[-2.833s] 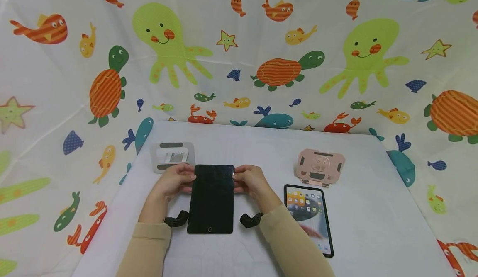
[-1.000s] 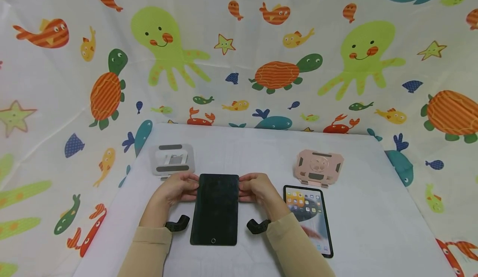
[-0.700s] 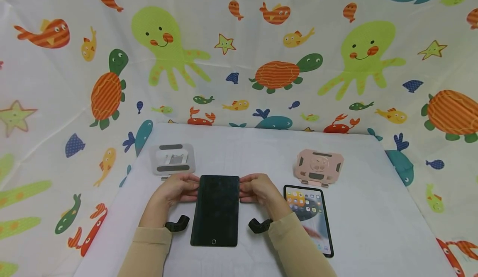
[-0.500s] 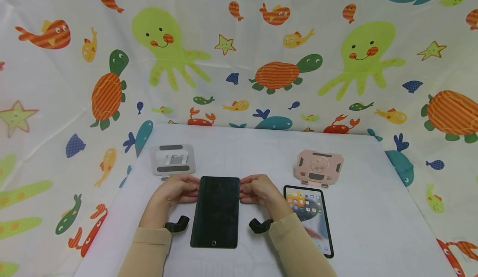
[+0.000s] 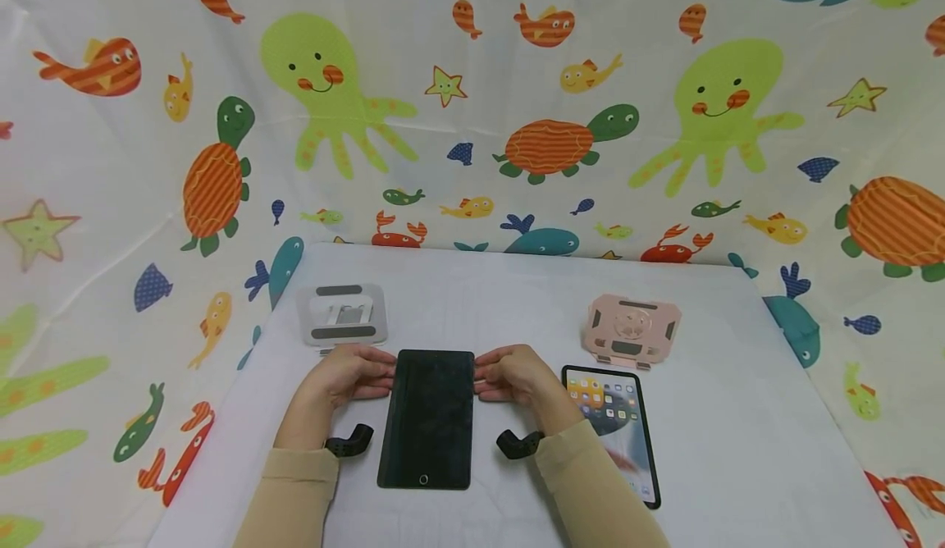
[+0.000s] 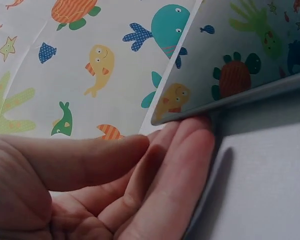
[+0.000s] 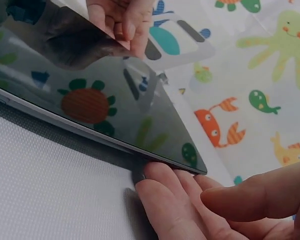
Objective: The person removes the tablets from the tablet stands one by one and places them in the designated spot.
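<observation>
A black tablet (image 5: 426,421) with a dark screen and a round home button lies in front of the person, its far end between both hands. The left hand (image 5: 347,377) is at its far left side; in the left wrist view its extended fingertips (image 6: 197,132) touch under the tablet's edge, the thumb standing apart from it. On the far right side is the right hand (image 5: 520,377). In the right wrist view its fingertips (image 7: 160,175) reach under the edge, and that thumb is also off the tablet. The tablet's underside is hidden.
A grey tablet stand (image 5: 343,332) sits beyond the left hand. At the right are a pink stand (image 5: 632,326) and a second tablet (image 5: 623,429) with a lit screen of icons, partly behind the right sleeve. A cartoon sea-animal cloth (image 5: 458,179) hangs behind the white table (image 5: 738,417).
Since the earliest frame the tablet and both hands have shifted toward the person and slightly right. The thumbs have come off the tablet. Over the last half second hardly anything moved.
</observation>
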